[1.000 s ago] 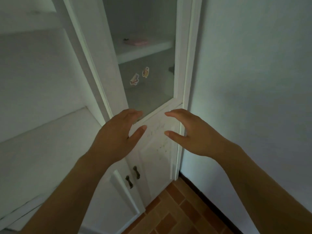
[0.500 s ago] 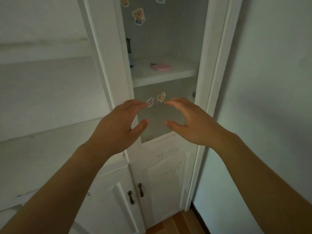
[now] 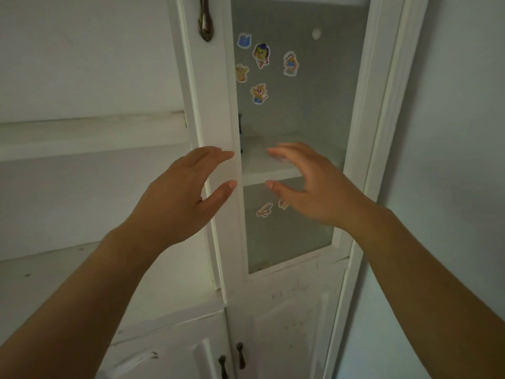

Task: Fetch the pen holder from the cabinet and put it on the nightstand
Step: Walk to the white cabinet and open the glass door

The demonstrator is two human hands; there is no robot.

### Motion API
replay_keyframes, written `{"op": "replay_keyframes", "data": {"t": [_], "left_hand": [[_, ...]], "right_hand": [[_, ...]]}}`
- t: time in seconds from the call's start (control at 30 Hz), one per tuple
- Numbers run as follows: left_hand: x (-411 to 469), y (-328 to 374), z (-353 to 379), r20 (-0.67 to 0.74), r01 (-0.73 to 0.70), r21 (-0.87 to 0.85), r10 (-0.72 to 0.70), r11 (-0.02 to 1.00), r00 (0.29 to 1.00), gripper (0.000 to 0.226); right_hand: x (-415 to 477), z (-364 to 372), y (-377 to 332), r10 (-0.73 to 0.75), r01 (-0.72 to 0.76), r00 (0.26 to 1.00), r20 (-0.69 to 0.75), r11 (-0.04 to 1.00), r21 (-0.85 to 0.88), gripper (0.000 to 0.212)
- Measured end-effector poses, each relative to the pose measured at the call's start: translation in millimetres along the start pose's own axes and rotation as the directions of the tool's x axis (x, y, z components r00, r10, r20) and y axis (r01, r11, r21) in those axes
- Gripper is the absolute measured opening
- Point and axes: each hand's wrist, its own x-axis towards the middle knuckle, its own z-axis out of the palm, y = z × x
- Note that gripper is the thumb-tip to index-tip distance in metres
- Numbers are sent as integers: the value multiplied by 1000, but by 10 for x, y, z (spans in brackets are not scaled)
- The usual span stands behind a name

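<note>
Pen holder (image 3: 240,132) looks to be the dark, narrow shape standing on the shelf (image 3: 262,170) inside the cabinet (image 3: 382,132), right at the left edge of the glass. The door frame hides most of it, so I cannot be sure.

Closest to me, two bare forearms reach up and forward. The left hand (image 3: 175,198) and right hand (image 3: 314,187) are raised side by side with a gap between them. Their fingers are spread and gently curved, thumbs held away from the fingers, and neither has hold of anything. The left hand is in front of the door's white stile, the right hand in front of the glass pane (image 3: 300,110). Whether either touches the door I cannot tell.

Below them, two small dark handles (image 3: 240,355) sit on the lower doors. Cartoon stickers (image 3: 261,54) dot the glass, most above the hands and two beside the right thumb. A dark metal handle (image 3: 205,23) hangs on the stile higher up. White open shelves (image 3: 82,138) run off to the left, and a pale wall (image 3: 451,132) stands on the right.
</note>
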Motion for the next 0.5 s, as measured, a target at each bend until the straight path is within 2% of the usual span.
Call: {"op": "replay_keyframes", "data": {"t": [0.17, 0.33, 0.5], "left_hand": [[117, -94, -180, -90, -38, 36, 42, 999, 995, 52], [257, -215, -418, -186, -37, 56, 47, 998, 981, 55], [499, -352, -602, -235, -49, 52, 60, 997, 970, 61]], "right_hand": [[240, -68, -125, -75, 74, 993, -91, 997, -15, 51], [507, -71, -262, -153, 157, 952, -264, 988, -6, 57], [824, -110, -381, -179, 173, 942, -284, 984, -48, 59]]}}
